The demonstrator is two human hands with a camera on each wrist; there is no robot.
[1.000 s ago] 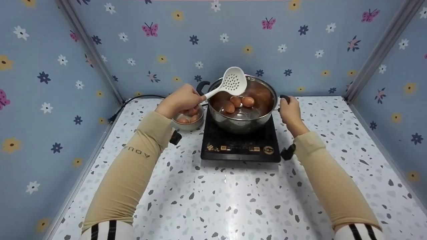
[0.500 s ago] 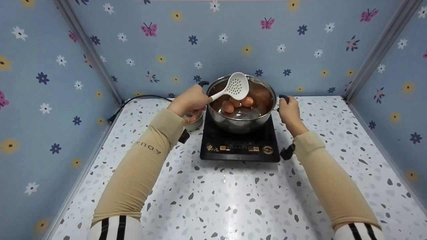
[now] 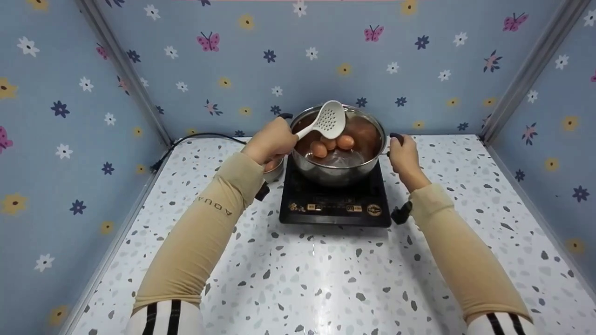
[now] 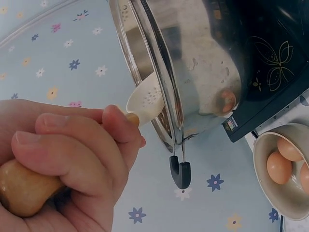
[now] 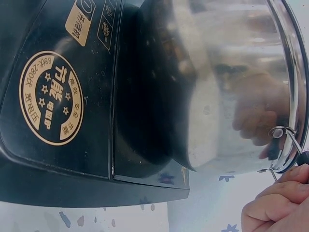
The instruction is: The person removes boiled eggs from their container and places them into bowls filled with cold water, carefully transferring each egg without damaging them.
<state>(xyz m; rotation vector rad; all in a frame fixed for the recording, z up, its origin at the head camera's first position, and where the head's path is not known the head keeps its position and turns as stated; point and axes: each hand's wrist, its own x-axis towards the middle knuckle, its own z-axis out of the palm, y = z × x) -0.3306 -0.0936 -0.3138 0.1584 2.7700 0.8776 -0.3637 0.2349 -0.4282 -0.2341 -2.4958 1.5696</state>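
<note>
My left hand [image 3: 272, 139] grips the wooden handle [image 4: 29, 186] of a white slotted skimmer [image 3: 329, 120]. The skimmer's perforated head hangs over the rear left of a steel pot [image 3: 337, 173], above the eggs. Several brown eggs [image 3: 345, 142] lie at the bottom of the pot in what looks like shallow water. My right hand [image 3: 404, 156] holds the pot's black right handle [image 3: 396, 137]. Part of a bowl [image 3: 274, 174] shows below my left hand; the left wrist view shows brown eggs [image 4: 279, 167] in it.
The pot stands on a black induction cooker [image 3: 335, 215] on a speckled white table [image 3: 326, 279]. A black cord [image 3: 200, 134] runs along the back left. Blue flowered panels [image 3: 302, 56] enclose the back and sides.
My left hand has moved right with the skimmer, whose head has come slightly lower over the pot. More of the bowl is now covered. My right hand stays on the pot handle.
</note>
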